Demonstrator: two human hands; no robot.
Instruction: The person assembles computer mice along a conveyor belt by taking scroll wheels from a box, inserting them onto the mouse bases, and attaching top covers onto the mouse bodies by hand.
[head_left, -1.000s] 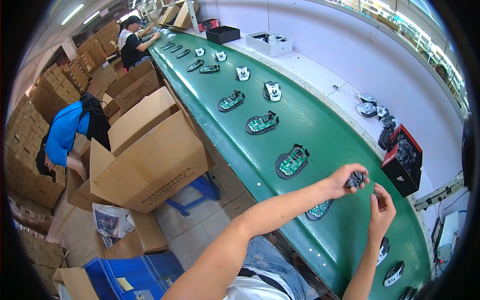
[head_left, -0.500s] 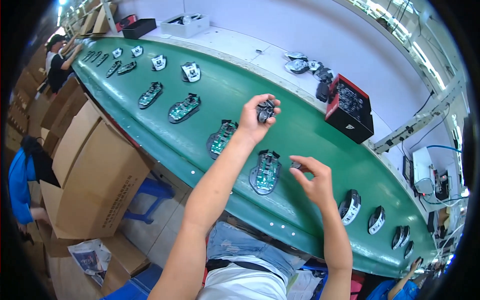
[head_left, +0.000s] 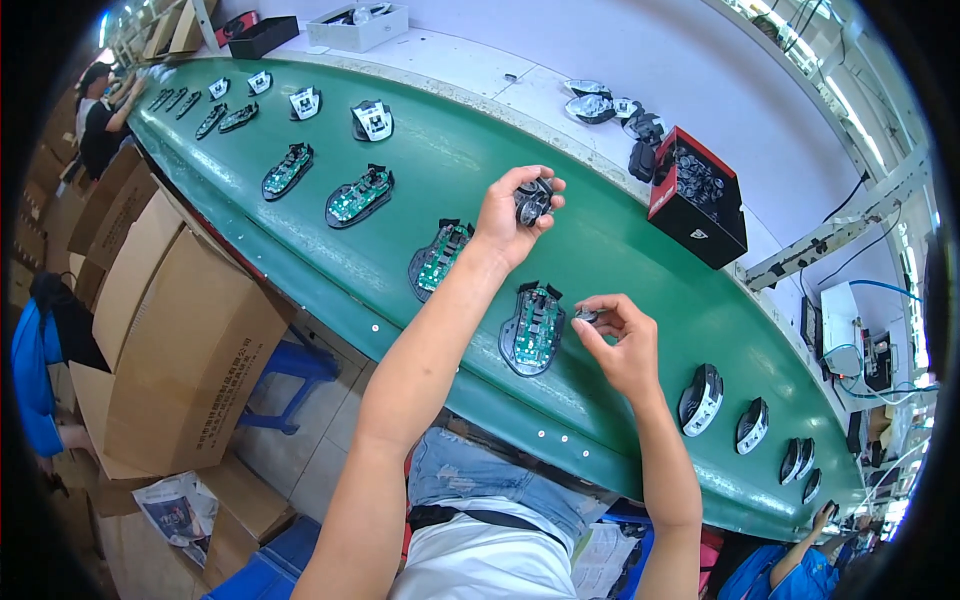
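Note:
My left hand [head_left: 508, 222] is raised over the green belt, its fingers curled around a handful of small dark wheel-shaped parts [head_left: 534, 203]. Lower and to the right, my right hand [head_left: 625, 345] pinches one such small wheel [head_left: 588, 317] between thumb and fingertips. Just left of that pinch lies an open computer mouse base [head_left: 533, 330] with a green circuit board showing. My left forearm passes in front of another mouse base [head_left: 440, 262], hiding part of it. The right fingers are near the first base, apart from it.
More mouse bases [head_left: 358, 198] and white-and-black mouse shells [head_left: 372, 121] lie along the belt [head_left: 450, 150]. Closed-up mice [head_left: 702, 400] sit to the right. A black-and-red box [head_left: 700, 205] of small parts stands on the far ledge. Cartons [head_left: 180, 350] stand at left; co-workers are at both ends.
The mouse bases and shells have shifted slightly left and up in the picture. Both my hands have risen a little, and the right has moved slightly left, still pinching the wheel.

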